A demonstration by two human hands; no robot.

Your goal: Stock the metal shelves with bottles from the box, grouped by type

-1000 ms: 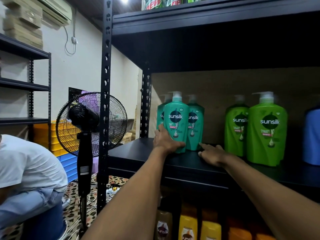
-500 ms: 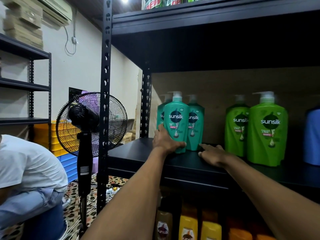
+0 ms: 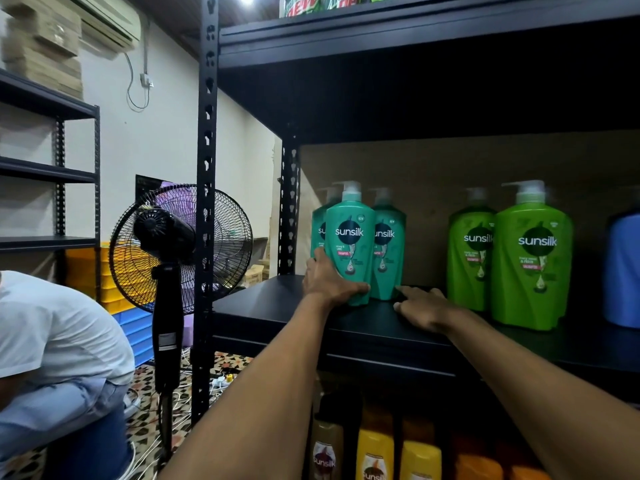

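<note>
Your left hand (image 3: 331, 285) grips the teal bottle (image 3: 349, 237) low, right hand (image 3: 425, 308) relaxed at its 3 o'clock; a shove could topple it.

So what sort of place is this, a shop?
Probably a shop's stockroom: black metal shelving holds Sunsilk shampoo bottles grouped by colour, and cardboard boxes are stacked on another rack.

Glossy plastic bottles (image 3: 349, 244), matt metal shelf (image 3: 277, 306)
</note>
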